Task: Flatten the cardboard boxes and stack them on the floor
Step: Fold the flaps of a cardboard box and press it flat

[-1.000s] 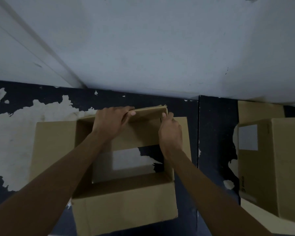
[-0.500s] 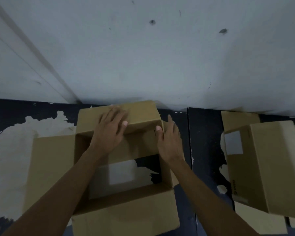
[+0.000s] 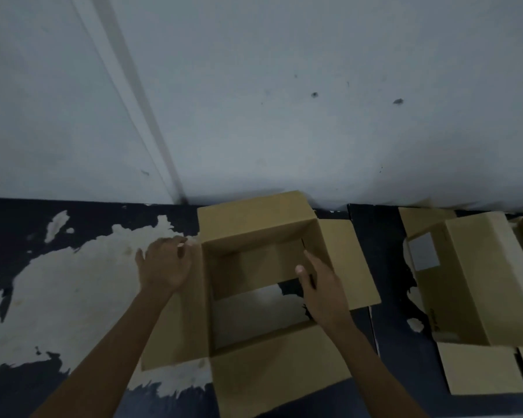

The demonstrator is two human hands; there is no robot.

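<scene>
Here's the open-ended brown cardboard box [image 3: 263, 285] standing on the dark, paint-worn floor [image 3: 73, 297] right against the pale wall [image 3: 284, 101], all four flaps splayed outward, and you can see straight through it to the floor, so there's nothing inside, no bottom left to undo. The left hand [image 3: 166, 265] sits just outside the box's left wall, over the left flap, fingers loosely curled toward that wall; whether they actually touch the cardboard, I cannot tell. The right hand [image 3: 320, 285] is at the right wall, thumb on the inside, straight fingers running along the top edge, holding nothing in a pinch. So the box lies squarely between the two hands, its longer run going away from the person toward the wall. My read: the collapse comes next, and it turns on pushing opposite corners so the tube folds sideways, with both hands about equally near. Off to the right stands a second brown cardboard box [image 3: 477, 282] with a white label, also open-flapped and not yet flattened; its inside is hidden from here. No flat stack in view yet.
</scene>
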